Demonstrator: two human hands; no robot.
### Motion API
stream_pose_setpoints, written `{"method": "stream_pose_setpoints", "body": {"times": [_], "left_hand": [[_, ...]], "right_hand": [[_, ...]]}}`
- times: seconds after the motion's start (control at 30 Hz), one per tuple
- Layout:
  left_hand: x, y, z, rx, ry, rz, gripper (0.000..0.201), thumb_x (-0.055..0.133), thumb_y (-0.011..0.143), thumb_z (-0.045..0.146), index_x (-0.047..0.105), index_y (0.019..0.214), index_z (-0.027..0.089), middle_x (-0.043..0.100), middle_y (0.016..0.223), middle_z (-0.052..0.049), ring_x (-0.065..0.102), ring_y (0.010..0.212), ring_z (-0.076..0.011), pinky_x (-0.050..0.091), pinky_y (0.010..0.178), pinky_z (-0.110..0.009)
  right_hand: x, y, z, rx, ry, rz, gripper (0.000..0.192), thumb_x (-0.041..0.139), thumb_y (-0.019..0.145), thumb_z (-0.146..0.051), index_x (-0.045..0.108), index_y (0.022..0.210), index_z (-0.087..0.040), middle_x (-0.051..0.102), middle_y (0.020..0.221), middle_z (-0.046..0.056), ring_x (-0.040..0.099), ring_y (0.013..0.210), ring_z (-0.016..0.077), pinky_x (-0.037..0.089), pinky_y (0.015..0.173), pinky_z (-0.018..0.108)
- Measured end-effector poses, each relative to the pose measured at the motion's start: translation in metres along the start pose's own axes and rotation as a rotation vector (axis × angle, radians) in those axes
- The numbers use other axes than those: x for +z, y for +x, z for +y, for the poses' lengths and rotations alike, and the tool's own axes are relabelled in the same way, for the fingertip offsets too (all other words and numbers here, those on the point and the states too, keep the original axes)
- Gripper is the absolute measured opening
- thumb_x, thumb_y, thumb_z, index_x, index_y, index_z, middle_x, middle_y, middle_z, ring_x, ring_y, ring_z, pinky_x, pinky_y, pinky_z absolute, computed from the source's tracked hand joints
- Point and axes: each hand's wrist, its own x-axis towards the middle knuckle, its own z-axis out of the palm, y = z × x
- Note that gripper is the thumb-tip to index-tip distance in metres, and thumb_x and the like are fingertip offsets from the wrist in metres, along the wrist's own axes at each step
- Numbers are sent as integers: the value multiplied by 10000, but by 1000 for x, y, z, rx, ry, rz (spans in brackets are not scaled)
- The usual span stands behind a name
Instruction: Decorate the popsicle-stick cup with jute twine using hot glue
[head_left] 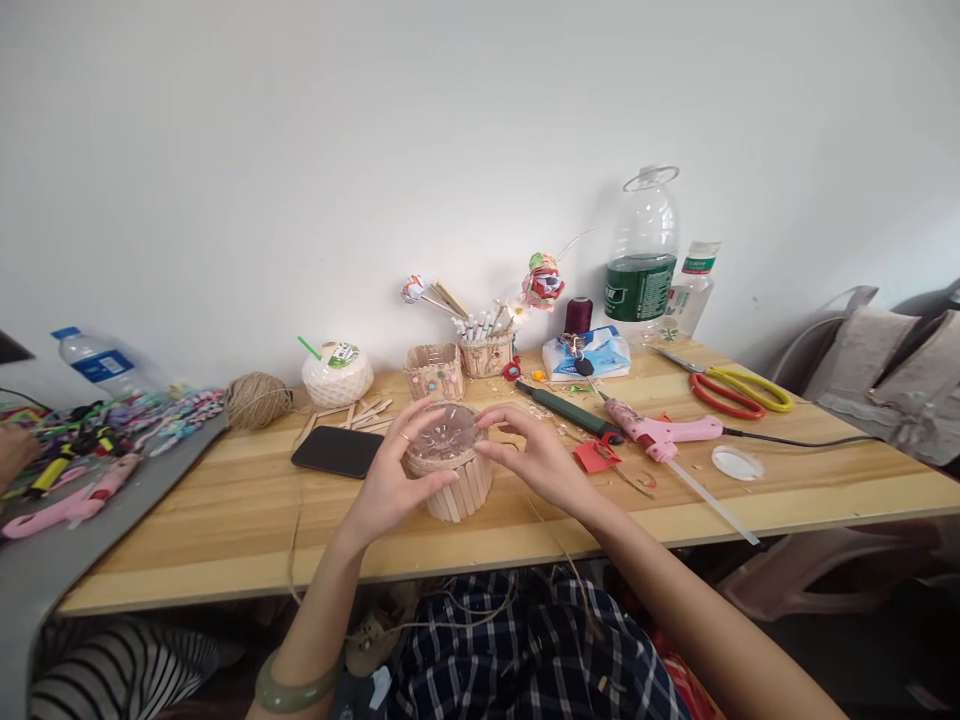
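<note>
A cup covered with upright wooden craft sticks [463, 492] stands near the table's front edge, with a clear ridged plastic bottle base [444, 430] facing up. Twine circles it near the top. Curled round its left side is my left hand [401, 465], thumb on the front of the sticks and fingers at the rim. On the right side, my right hand [529, 450] grips the rim between thumb and fingers. Whether it also pinches the twine, I cannot tell. Loose twine [480, 622] hangs over my lap.
A phone [337, 451], twine ball [257, 400] and coconut [337, 378] are left. Behind stand two stick baskets [433, 372]. A pink glue gun [664, 432], scissors [739, 390] and large bottle [641, 285] are right. Another person's hand [15, 452] shows at far left.
</note>
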Motion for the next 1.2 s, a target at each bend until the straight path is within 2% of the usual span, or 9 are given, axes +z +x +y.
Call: {"method": "stream_pose_setpoints", "body": {"times": [0.1, 0.23, 0.33, 0.43, 0.67, 0.83, 1.2], "left_hand": [[-2, 0, -3, -102, -70, 26, 655, 766, 677, 374, 519, 1265, 229, 402, 1459, -118, 334, 1368, -306, 233, 1134, -498], [-1, -3, -7, -179, -345, 97, 776, 799, 625, 362, 466, 1307, 203, 454, 1416, -132, 436, 1300, -324, 335, 1092, -468], [4, -7, -4, -153, -452, 145, 840, 745, 637, 505, 402, 1346, 211, 530, 1338, -131, 518, 1226, -324, 438, 1012, -440], [8, -12, 1, -115, -496, 139, 909, 731, 620, 571, 357, 1373, 227, 524, 1351, -127, 508, 1241, -318, 454, 1005, -417], [5, -20, -4, -33, -565, -46, 962, 795, 624, 447, 295, 1428, 276, 326, 1516, -94, 284, 1402, -304, 305, 1129, -433], [5, -21, -5, -47, -573, -137, 924, 766, 652, 485, 318, 1429, 264, 300, 1528, -99, 261, 1408, -323, 260, 1143, -461], [6, -14, 17, -76, -437, -81, 849, 791, 656, 368, 376, 1383, 229, 374, 1470, -115, 330, 1369, -315, 258, 1140, -454]], "right_hand": [[0, -6, 8, 66, 11, 27, 256, 473, 908, -410, 529, 1070, -218, 597, 1161, 95, 572, 1106, 205, 435, 973, 405], [8, -19, 3, 108, -14, -12, 564, 668, 775, -433, 435, 1246, -228, 499, 1333, 134, 456, 1264, 268, 354, 1057, 481], [16, -25, -9, 61, -38, -47, 733, 729, 732, -370, 339, 1339, -241, 438, 1395, 135, 409, 1305, 265, 327, 1085, 472], [18, -26, -16, -28, -85, -12, 739, 726, 744, -311, 310, 1353, -250, 407, 1412, 132, 390, 1315, 258, 308, 1100, 473], [0, -27, -24, -193, -260, -53, 686, 739, 732, -317, 374, 1310, -262, 459, 1373, 121, 438, 1272, 285, 363, 1058, 479], [-4, -30, -30, -273, -349, -34, 667, 726, 737, -323, 382, 1307, -281, 490, 1343, 112, 474, 1234, 292, 405, 1019, 464], [1, -32, -23, -283, -380, -27, 670, 718, 755, -328, 345, 1309, -288, 460, 1338, 120, 453, 1238, 296, 406, 1016, 484]]}}
